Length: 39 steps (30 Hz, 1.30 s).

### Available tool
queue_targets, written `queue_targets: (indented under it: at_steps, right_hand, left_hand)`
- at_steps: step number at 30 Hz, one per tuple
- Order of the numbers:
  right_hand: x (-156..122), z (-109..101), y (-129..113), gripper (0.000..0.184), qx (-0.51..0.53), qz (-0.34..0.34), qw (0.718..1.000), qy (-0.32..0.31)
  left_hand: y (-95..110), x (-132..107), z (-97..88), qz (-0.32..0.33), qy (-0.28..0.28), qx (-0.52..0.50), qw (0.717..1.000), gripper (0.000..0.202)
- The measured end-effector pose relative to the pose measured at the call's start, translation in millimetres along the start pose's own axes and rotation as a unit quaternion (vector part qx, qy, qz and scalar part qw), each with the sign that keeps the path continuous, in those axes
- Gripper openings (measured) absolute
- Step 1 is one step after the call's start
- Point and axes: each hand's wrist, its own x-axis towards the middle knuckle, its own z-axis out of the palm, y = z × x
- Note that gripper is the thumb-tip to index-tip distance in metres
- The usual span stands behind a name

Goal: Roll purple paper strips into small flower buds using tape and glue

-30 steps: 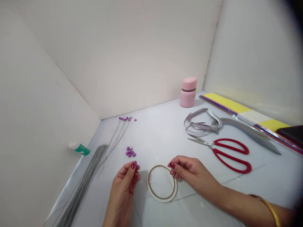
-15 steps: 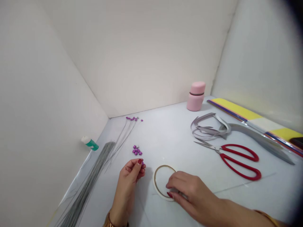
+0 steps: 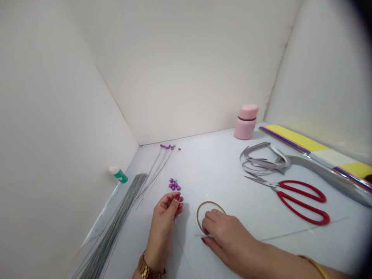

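My left hand [image 3: 166,215] pinches a small purple folded star [image 3: 181,199] between thumb and fingertips, and most of it is covered. Just beyond it lies a little cluster of purple stars [image 3: 174,185] on the table. My right hand [image 3: 225,236] is closed on the near side of a roll of double-sided tape [image 3: 198,219], which lies flat. Its fingers curl inside the ring while the thumb is outside, at the near left edge. The hand hides the roll's near right part.
Thin grey wires [image 3: 116,226] lie bundled at left, several tipped with purple stars [image 3: 167,147]. A white-and-green bottle [image 3: 119,174] is by the left wall. Red-handled scissors [image 3: 302,197], grey strips [image 3: 263,159], a pink flask [image 3: 245,122] and packed coloured paper strips [image 3: 319,151] lie right.
The camera has shifted, so the whole scene sits a little further right. My right fingers have curled deeper into the tape ring. My left hand keeps its pinch.
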Motion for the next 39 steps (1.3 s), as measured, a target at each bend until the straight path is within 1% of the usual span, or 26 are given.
queue_targets:
  at_steps: [1,3,6,8,11,14,19,23,28,32,36,39]
  right_hand:
    - [0.3,-0.4,0.4,0.003,0.006,0.004,1.000,0.004]
    - [0.0,-3.9,3.2,0.008,0.036,0.020,0.999,0.018]
    - [-1.5,-13.1,10.5,0.011,0.111,0.052,0.991,0.052]
    - [-2.6,-19.0,15.1,0.010,0.161,0.056,0.982,0.082]
    - [-4.0,-24.1,19.0,0.013,0.205,0.055,0.969,0.125]
    - [-4.9,-25.4,20.4,0.014,0.220,0.050,0.963,0.146]
    - [-4.2,-25.6,22.7,0.017,0.224,-0.001,0.960,0.168]
    - [-2.9,-24.6,24.6,0.020,0.205,-0.030,0.964,0.167]
    - [-2.8,-24.2,25.0,0.020,0.170,-0.025,0.972,0.159]
    - [-3.2,-24.8,24.6,0.021,0.157,-0.026,0.976,0.151]
    - [-2.7,-25.4,24.8,0.022,0.149,-0.030,0.977,0.148]
    - [-2.1,-26.1,25.1,0.022,0.143,-0.036,0.980,0.134]
  left_hand:
    - [0.4,-0.4,0.4,-0.004,-0.003,-0.002,1.000,0.014]
    - [1.4,-0.7,1.9,-0.011,-0.007,-0.005,1.000,0.014]
    - [1.8,-1.3,5.8,-0.026,-0.015,-0.011,0.999,0.012]
    - [0.9,-2.8,9.8,-0.048,-0.028,-0.013,0.998,0.009]
    - [-1.8,-7.3,17.0,-0.089,-0.050,-0.019,0.995,0.010]
    - [-4.9,-12.4,23.1,-0.131,-0.068,-0.043,0.988,0.013]
    - [-8.5,-14.9,26.2,-0.188,-0.075,-0.073,0.977,0.022]
    - [-10.9,-14.2,25.6,-0.184,-0.075,-0.098,0.975,0.025]
    - [-12.5,-14.9,26.3,-0.164,-0.089,-0.097,0.978,0.018]
    - [-12.7,-15.1,26.3,-0.174,-0.097,-0.102,0.975,0.017]
    - [-10.1,-15.8,27.8,-0.173,-0.096,-0.108,0.974,0.017]
    - [-7.1,-15.8,29.2,-0.165,-0.077,-0.121,0.976,0.022]
